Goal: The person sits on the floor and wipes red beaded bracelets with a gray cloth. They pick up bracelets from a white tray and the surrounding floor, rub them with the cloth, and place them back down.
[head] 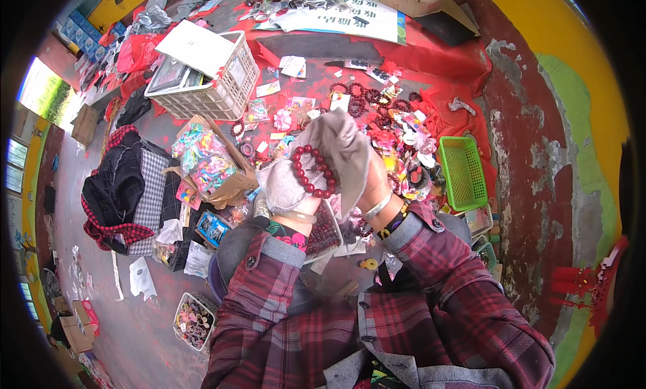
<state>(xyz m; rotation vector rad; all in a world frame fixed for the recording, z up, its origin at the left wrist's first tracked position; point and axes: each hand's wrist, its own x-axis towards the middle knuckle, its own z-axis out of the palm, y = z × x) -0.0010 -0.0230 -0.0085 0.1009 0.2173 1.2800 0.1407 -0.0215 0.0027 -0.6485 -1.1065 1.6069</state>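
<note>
In front of me both hands are raised close together around a grey cloth and a dark red beaded bracelet. The bracelet hangs as an open loop over the cloth. My left hand is mostly covered by the light part of the cloth, so its fingers are hidden. Cloth is bunched in my right hand, which covers its fingertips from view. Below the hands, a tray holds many dark red beaded pieces. More dark red beaded bracelets lie on the red sheet beyond.
A green plastic basket stands at the right beside a heap of small accessories. At the left are a cardboard box of colourful packets and a white crate. A small basket of hair ties sits lower left. The peeling wall is at the right.
</note>
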